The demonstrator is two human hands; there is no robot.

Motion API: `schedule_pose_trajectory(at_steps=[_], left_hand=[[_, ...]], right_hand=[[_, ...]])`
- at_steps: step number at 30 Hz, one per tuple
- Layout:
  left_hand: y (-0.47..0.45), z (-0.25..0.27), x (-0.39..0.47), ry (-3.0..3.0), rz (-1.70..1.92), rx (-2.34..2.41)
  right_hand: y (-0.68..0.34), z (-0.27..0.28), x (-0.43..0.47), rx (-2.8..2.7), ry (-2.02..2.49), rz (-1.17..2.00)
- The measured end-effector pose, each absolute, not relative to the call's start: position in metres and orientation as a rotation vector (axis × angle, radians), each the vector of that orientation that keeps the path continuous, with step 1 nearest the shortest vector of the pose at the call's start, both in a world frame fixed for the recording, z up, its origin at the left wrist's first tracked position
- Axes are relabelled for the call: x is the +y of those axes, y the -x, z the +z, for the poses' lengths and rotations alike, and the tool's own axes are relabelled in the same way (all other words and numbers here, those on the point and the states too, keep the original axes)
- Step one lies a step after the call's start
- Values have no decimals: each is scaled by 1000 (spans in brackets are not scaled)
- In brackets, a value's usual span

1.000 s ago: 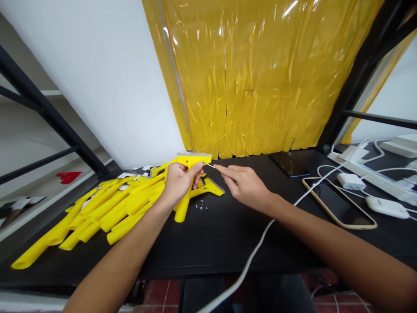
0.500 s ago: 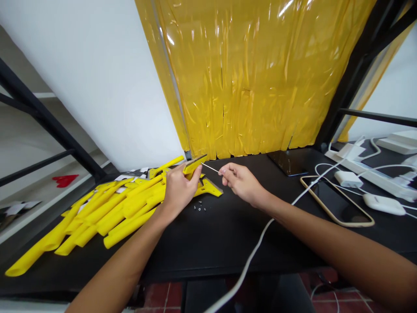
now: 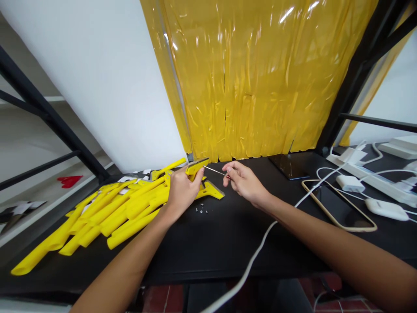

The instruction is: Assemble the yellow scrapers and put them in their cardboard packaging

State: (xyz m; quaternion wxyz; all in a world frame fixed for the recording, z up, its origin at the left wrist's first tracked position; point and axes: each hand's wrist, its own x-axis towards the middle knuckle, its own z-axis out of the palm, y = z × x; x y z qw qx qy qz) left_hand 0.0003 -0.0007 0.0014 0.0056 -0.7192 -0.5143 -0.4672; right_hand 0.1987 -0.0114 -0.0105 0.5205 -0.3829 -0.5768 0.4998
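My left hand (image 3: 185, 190) is closed around a yellow scraper (image 3: 196, 168), its flat head with a dark edge tilted up above my thumb. My right hand (image 3: 243, 181) pinches a screwdriver by its handle end, which my fingers mostly hide. The screwdriver's thin metal shaft (image 3: 215, 170) points left, and its tip meets the scraper's head. On the black table just below my left hand lie several small screws (image 3: 201, 210). Many more yellow scrapers (image 3: 130, 211) are heaped to the left, with one scraper head (image 3: 213, 191) showing beyond my left hand.
A white cable (image 3: 252, 265) crosses the black table (image 3: 228, 248) in front of my right forearm. At right are a phone in a pale case (image 3: 339, 206), a dark tablet-like slab (image 3: 288, 166), chargers and a white power strip (image 3: 381, 176). Yellow plastic sheeting (image 3: 254, 87) hangs behind.
The view has shifted slightly. My right hand's fingers have loosened and spread a little on the screwdriver, whose tip stays at the scraper head. My left hand keeps its hold.
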Motion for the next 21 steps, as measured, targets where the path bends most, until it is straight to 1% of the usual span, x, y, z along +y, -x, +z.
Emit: schedule_pose_trajectory(at_steps=[3,7,10,16,21], left_hand=[[-1,1,-1,2257,-1440,-1592],[1,3,1,2209,-1425,-1632],[2,5,3,2181,-1396,-1664],[1,3,1,2209,-1405,-1644],[1,3,2,2204,-1412,-1655]], right_hand=[[-197,-10,-14,-1299,1002,1290],[-193,-9,-18,-1202,970,1376],[-193,-14,-16,-1255,952,1284],[-196,-20,-11,-1525,1083,1067],[-193,-22,-11,-1433,1072,1094]])
